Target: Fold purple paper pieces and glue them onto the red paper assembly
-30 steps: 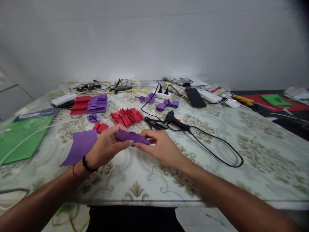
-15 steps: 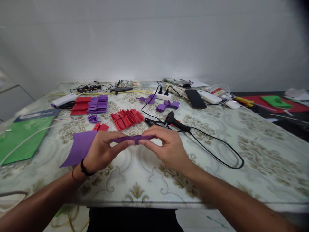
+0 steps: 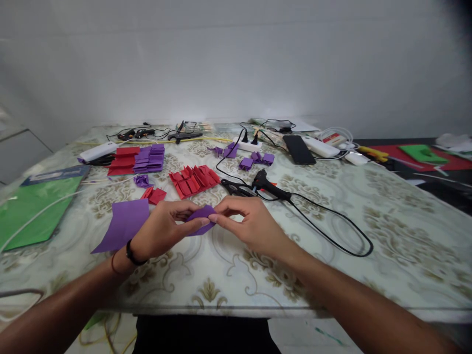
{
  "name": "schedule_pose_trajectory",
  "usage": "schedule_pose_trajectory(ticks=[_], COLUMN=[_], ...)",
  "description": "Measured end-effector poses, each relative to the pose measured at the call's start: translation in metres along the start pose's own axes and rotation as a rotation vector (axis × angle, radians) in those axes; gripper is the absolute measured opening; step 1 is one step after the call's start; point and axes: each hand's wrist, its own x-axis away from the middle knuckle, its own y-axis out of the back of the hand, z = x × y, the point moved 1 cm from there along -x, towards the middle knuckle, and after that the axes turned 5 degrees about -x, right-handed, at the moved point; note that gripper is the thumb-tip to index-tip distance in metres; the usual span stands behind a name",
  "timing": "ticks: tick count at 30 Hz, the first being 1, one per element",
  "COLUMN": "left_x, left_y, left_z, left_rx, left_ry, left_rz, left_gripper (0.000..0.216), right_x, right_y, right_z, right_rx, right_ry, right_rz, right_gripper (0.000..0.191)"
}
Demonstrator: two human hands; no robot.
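Between both hands, above the front middle of the table, is a piece of folded purple paper (image 3: 202, 213). My left hand (image 3: 165, 226) pinches its left side between thumb and fingers. The thumb and fingertips of my right hand (image 3: 247, 221) are closed on its right edge. Part of the paper is hidden behind the fingers. A flat purple sheet (image 3: 123, 223) lies beside my left wrist. Just beyond the hands are folded red paper pieces (image 3: 193, 181), a smaller red piece (image 3: 155, 195) and a crumpled purple piece (image 3: 143, 181).
A black glue gun (image 3: 271, 186) with a looping cord lies right of centre, near black scissors (image 3: 236, 188). Farther back are a power strip (image 3: 249, 145), a phone (image 3: 298, 150) and small purple pieces (image 3: 246, 163). Green paper (image 3: 40, 211) lies at left.
The purple paper was edge-on and stretched between both hands; now it is turned so a broader face shows, mostly by the left hand. My right fingers have shifted to its right edge.
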Motion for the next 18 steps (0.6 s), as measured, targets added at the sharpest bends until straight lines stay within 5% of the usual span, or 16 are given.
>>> schedule_pose_trajectory(ticks=[18], left_x=[0.0027], left_y=[0.0005], left_z=[-0.0042], left_rx=[0.088], left_ry=[-0.007], left_rz=[0.142], left_gripper=[0.051], right_x=[-0.0002], right_y=[-0.0043], right_z=[-0.0051], right_rx=[-0.164], right_ry=[-0.105], right_rz=[0.03], right_gripper=[0.013])
